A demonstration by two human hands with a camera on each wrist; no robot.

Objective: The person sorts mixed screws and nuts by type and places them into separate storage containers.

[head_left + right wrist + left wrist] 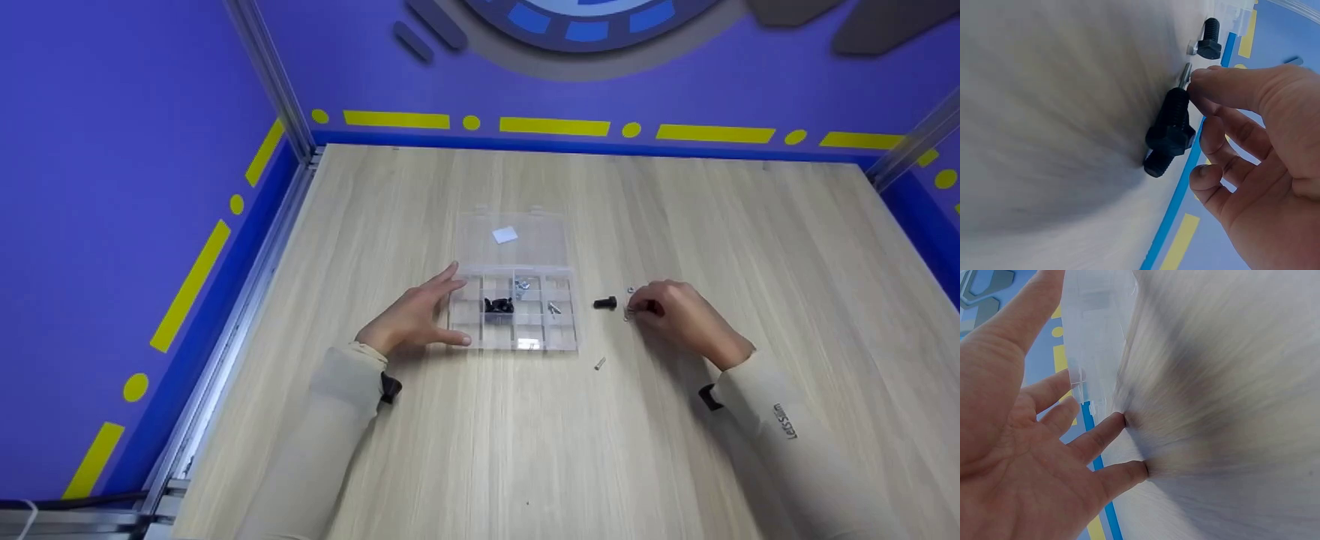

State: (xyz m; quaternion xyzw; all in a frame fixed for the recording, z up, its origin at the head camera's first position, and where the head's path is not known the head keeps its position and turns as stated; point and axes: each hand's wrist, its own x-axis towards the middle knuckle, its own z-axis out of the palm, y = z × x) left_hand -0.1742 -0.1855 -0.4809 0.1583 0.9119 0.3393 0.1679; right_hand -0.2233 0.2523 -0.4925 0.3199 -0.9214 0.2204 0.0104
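Note:
A clear plastic compartment box (pixel 455 330) lies with its lid (pixel 540 244) folded back. My left hand (pixel 420 311) spreads along its left side, thumb at the near corner; from the left wrist view, the straight fingers (pixel 1098 441) reach to the box and tabletop. Right of the box, my right hand (pixel 679 315) pinches a small silver screw (pixel 1185 75) between thumb and index finger, low over the table. Black bolts (pixel 1171 126) lie right beneath these fingers, partly hidden by the hand in the head view. Another black bolt (pixel 604 303) lies between hand and box.
Black pieces (pixel 499 305) and silver hardware (pixel 554 307) sit in separate compartments. A white slip (pixel 505 235) rests on the lid. A loose silver screw (pixel 600 364) lies near the box's front right corner, and a small nut (pixel 631 290) beyond the right fingertips.

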